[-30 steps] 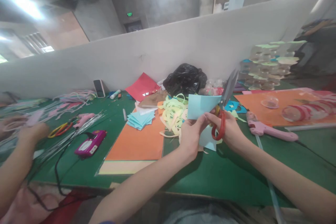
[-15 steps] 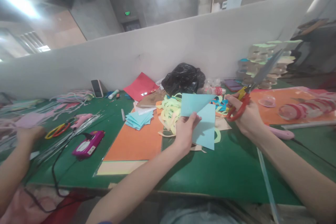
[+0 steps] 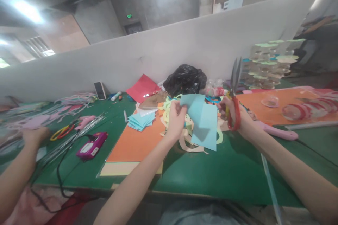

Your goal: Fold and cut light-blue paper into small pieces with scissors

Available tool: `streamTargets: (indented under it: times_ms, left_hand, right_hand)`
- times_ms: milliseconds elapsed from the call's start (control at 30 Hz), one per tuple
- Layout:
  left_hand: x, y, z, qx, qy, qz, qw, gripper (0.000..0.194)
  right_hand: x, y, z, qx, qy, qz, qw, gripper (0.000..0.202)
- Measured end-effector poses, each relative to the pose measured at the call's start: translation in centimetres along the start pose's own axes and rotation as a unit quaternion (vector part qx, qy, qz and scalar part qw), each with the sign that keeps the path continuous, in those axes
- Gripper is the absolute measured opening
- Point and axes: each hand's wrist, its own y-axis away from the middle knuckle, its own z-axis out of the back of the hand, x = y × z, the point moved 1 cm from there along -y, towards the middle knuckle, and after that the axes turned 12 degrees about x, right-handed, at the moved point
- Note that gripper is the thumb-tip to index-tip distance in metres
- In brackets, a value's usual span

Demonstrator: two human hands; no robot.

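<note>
My left hand [image 3: 177, 119] pinches a light blue sheet of paper [image 3: 192, 107] by its left edge, raised above the table. Beneath it, another light blue sheet [image 3: 208, 132] lies among paper scraps. In my right hand [image 3: 235, 112] is a pair of scissors [image 3: 236, 77] with red and yellow handles, blades pointing up and slightly parted. The blades are apart from the paper. Pale green paper strips [image 3: 166, 112] and beige offcuts [image 3: 190, 146] are heaped behind and below my left hand. A stack of small blue paper pieces [image 3: 141, 121] sits to its left.
An orange sheet [image 3: 126, 147] lies front left, beside a purple device [image 3: 92, 146]. A black plastic bag [image 3: 186, 79] stands at the back. Rightward are a pink glue gun [image 3: 280, 132] and a red-striped bottle [image 3: 298, 110]. Another person's hand [image 3: 35, 135] is at far left.
My left hand has moved slightly left and up with the blue sheet, uncovering more of the sheet below. The scissors have swung from leaning right to nearly upright as my right hand shifted left.
</note>
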Motion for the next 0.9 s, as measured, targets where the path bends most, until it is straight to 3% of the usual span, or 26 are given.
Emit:
streamTargets:
  times_ms: [100, 200, 433, 567, 700, 900]
  left_hand:
    - [0.3, -0.5, 0.8, -0.043, 0.0, 0.017, 0.999, 0.018]
    - [0.4, -0.3, 0.7, -0.057, -0.001, 0.033, 0.998, 0.026]
    - [-0.8, 1.7, -1.5, 0.045, 0.012, 0.069, 0.997, 0.033]
    - [-1.0, 1.6, -1.5, 0.071, -0.013, 0.078, 0.994, 0.037]
    - [-0.6, 1.2, -1.3, 0.091, -0.011, 0.093, 0.992, 0.044]
    - [0.2, 0.8, -1.2, 0.133, 0.039, 0.154, 0.978, 0.034]
  right_hand:
    - [-0.3, 0.0, -0.7, 0.031, 0.031, -0.052, 0.998, 0.047]
    - [-0.6, 0.2, -1.2, 0.037, 0.056, -0.047, 0.997, 0.049]
    - [-0.8, 0.7, -1.7, 0.068, 0.135, 0.003, 0.989, 0.054]
    - [-1.1, 0.5, -1.9, 0.097, 0.122, -0.037, 0.987, 0.056]
    - [-1.1, 0.8, -1.8, 0.124, 0.127, -0.031, 0.984, 0.048]
    - [-1.2, 1.0, -1.3, 0.092, 0.111, -0.038, 0.989, 0.039]
